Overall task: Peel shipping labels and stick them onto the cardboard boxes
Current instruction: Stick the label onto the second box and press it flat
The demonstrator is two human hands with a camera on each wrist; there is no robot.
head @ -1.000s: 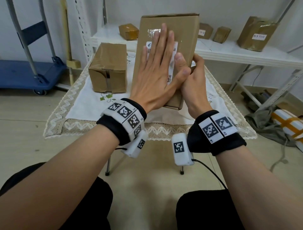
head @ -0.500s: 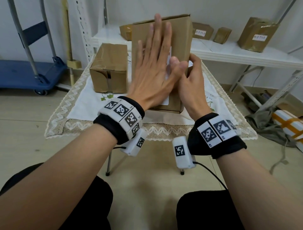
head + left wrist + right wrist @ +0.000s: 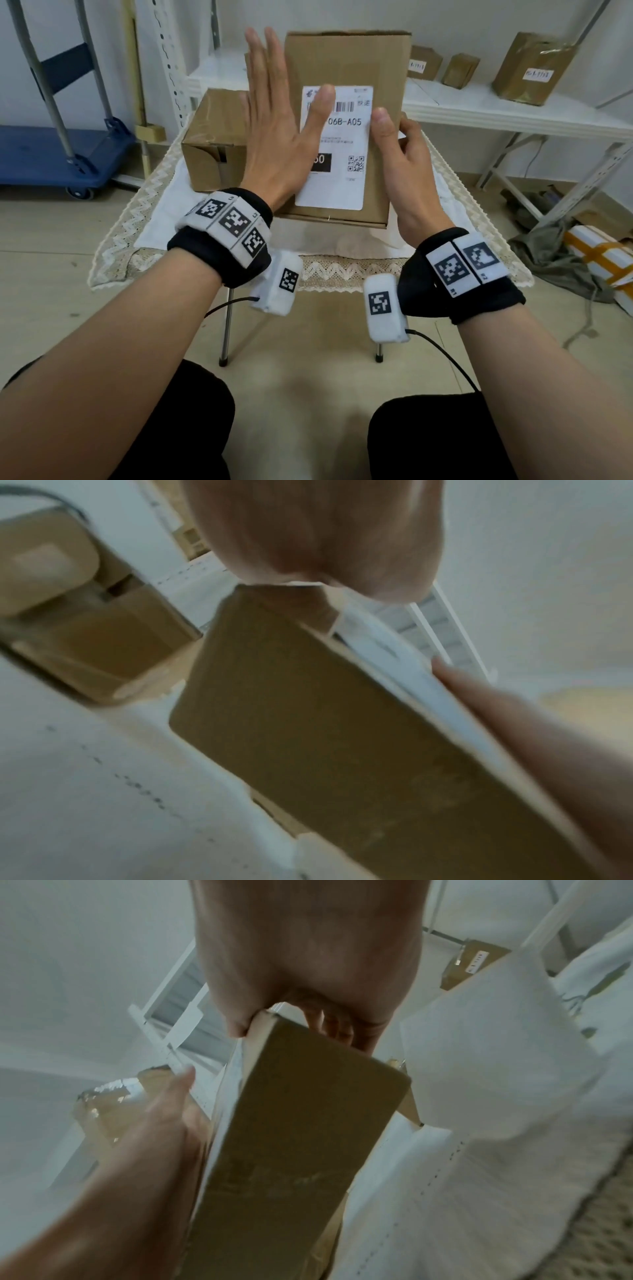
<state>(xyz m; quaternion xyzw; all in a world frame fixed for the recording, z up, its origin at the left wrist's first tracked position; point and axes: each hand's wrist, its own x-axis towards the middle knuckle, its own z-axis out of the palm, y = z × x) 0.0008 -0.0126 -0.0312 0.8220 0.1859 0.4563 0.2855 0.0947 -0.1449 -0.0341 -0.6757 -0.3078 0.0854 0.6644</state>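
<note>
Here is the tall cardboard box [image 3: 346, 68], standing on end on the small cloth-covered table [image 3: 113, 240], tilted a little toward the person, its broad face to the head camera. A white shipping label [image 3: 346, 144] lies flat on that face, barcode up top, QR code low at its 4 o'clock corner, "06B-A05" readable across the middle.

The right hand [image 3: 400, 161] grips the box at its 3 o'clock edge: thumb on the front face, right against the label's border, fingers curled round behind. The right wrist view confirms it, thumb on one side of the box corner, fingers on the other.

The left hand [image 3: 274, 137] is spread flat and wide, fingers straight and pointing to 12 o'clock, holding nothing. Its palm covers the label's 9 o'clock side and the thumb lies across the barcode. Whether the palm presses the label or floats just off it, I cannot tell; the left wrist view is blurred.

At 10 o'clock from the tall box, a lower second box [image 3: 212, 144] sits on the same table, a flap gaping at its near end. Up at 2 o'clock, a white shelf [image 3: 513, 109] carries three brown parcels [image 3: 534, 68] with small white tags. A blue cart [image 3: 51, 150] waits far out at 9 o'clock on the floor.
</note>
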